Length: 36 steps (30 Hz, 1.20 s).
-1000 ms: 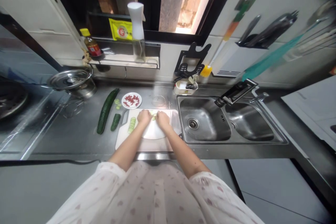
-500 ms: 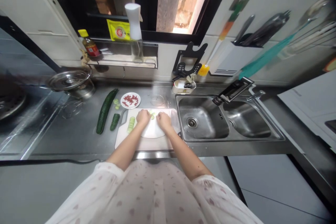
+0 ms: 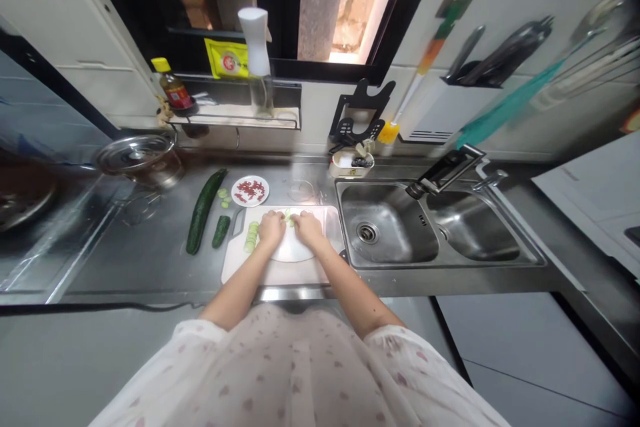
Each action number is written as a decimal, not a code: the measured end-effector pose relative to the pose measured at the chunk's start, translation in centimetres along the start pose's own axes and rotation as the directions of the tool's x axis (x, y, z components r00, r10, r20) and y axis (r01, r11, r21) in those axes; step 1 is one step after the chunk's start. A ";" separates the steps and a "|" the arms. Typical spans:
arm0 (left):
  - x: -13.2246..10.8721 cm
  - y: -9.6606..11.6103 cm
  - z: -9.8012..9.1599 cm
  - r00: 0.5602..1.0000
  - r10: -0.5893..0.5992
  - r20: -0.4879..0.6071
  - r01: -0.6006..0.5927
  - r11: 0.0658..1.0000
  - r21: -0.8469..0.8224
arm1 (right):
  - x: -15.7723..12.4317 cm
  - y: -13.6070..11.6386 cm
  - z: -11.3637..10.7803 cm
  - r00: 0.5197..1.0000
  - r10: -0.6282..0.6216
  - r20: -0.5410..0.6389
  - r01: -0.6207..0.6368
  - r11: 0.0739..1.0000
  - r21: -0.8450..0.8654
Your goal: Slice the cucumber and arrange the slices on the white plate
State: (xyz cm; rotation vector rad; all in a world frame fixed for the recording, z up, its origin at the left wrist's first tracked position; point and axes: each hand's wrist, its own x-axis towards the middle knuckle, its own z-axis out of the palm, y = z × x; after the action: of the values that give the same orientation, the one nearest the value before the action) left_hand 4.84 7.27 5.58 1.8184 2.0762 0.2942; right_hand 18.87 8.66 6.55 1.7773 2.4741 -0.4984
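Both hands are over a white plate (image 3: 295,250) that lies on a pale cutting board (image 3: 240,270). My left hand (image 3: 273,227) is closed, its fingertips pinching at thin green cucumber slices (image 3: 289,216) on the far part of the plate. From the other side my right hand (image 3: 309,228) is closed too, fingers at the same slices. How the small pieces sit between the fingers is hard to make out. Beside my left hand, a row of overlapping cucumber slices (image 3: 251,237) lies on the board. A short cucumber piece (image 3: 221,231) and a long cucumber (image 3: 205,210) rest further left.
A small white plate with red bits (image 3: 250,191) stands behind the board, with cucumber offcuts (image 3: 224,199) beside it. A clear round dish (image 3: 301,191) is nearby. To the right is a double sink (image 3: 345,240); at the left stands a lidded steel pot (image 3: 150,163).
My right hand has shifted slightly left, and the fingers of both hands are closer together at the cucumber slices. The view has moved a little.
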 end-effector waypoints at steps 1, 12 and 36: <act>-0.2 -0.2 0.0 1.000 0.016 -0.001 -0.016 1.000 0.015 | 0.1 -0.1 0.1 1.000 -0.009 0.004 0.010 1.000 -0.007; -1.3 -0.2 -0.8 0.989 0.130 0.076 -0.137 0.986 0.094 | 0.4 -0.4 0.6 1.000 -0.010 0.011 0.010 1.000 -0.024; -4.5 -3.2 0.0 0.995 0.097 -0.034 -0.096 0.994 0.043 | -3.3 0.3 0.4 0.990 0.127 -0.056 -0.119 0.984 0.134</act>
State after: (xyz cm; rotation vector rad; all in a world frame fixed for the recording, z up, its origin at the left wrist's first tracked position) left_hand 2.36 2.34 4.92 1.9553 2.0356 0.3143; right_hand 20.20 5.59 6.86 2.0108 2.4033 -0.6165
